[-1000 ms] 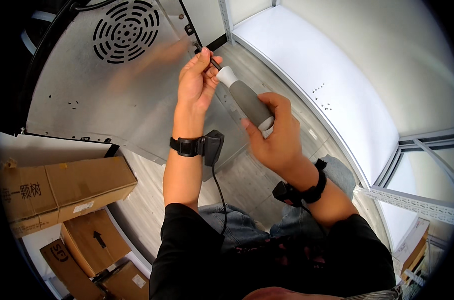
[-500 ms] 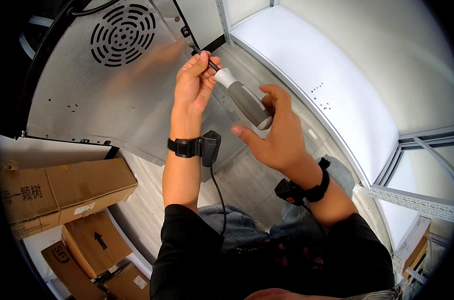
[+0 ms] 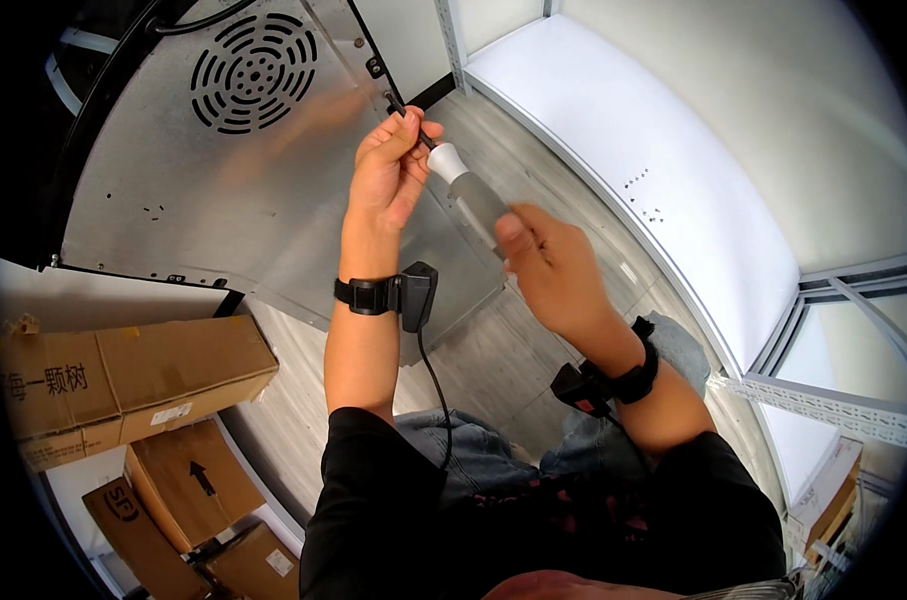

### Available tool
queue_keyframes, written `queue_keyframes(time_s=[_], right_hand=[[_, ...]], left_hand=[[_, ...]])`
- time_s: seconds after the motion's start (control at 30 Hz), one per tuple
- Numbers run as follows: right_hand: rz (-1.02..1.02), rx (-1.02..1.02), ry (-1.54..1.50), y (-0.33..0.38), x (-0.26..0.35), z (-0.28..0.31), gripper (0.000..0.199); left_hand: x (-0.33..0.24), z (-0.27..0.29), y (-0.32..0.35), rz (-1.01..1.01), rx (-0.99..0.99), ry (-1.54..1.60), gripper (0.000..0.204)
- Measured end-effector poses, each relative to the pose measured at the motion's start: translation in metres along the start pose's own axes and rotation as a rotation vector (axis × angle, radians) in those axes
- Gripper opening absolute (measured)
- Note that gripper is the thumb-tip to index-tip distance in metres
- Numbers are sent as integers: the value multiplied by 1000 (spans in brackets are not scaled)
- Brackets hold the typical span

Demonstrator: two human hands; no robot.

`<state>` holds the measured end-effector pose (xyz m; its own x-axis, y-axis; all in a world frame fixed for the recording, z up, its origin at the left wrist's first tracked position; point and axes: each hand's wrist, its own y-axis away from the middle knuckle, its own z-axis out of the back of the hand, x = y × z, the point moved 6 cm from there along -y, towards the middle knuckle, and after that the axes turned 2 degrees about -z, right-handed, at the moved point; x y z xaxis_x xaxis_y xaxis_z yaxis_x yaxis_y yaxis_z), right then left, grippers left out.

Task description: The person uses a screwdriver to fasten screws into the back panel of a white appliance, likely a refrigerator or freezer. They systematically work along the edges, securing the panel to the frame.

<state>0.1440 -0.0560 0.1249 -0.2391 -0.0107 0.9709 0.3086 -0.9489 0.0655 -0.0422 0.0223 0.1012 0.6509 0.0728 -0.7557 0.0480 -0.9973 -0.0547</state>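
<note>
Grey-and-white-handled screwdriver [image 3: 470,190], thin dark shaft

Dull silver-grey on the metal panel [image 3: 223,200] at upper left, broken by a round pattern of dark curved vent slots [image 3: 254,73] and edged with a black rim. White collar and grey handle on the screwdriver [image 3: 468,190] at upper centre, with a thin black shaft. Black for both wrist straps [image 3: 373,295] and the cable hanging from the left one. Black sleeves [image 3: 393,500] and faded blue jeans [image 3: 453,450] at lower centre. Plain brown on the cardboard boxes [image 3: 123,370] at lower left, marked with black print and one black arrow. Pale grey wood grain across the floor [image 3: 493,370]. Flat white over the large board [image 3: 693,150] at upper right.
</note>
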Motion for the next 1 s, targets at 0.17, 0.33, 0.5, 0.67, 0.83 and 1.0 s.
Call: queue_keyframes(time_s=[0.17,0.33,0.5,0.67,0.83,1.0], right_hand=[[199,-111,114,6,18,1,52],[56,-44,-157,-2,4,3,33],[31,-6,-137,0,4,1,25],[-176,91,-353,8,4,-1,33],[-187,110,-358,3,-4,5,31],[-96,-33,-208,-7,-6,44,37]], left_hand=[[6,2,-2,-2,-130,-41,16],[0,-11,5,20,-78,17,13],[-4,-9,6,-9,-34,-26,12],[-3,-6,7,-10,-7,-21,10],[4,-3,1,-21,-6,-102,11],[27,-25,-3,-48,-30,-210,14]])
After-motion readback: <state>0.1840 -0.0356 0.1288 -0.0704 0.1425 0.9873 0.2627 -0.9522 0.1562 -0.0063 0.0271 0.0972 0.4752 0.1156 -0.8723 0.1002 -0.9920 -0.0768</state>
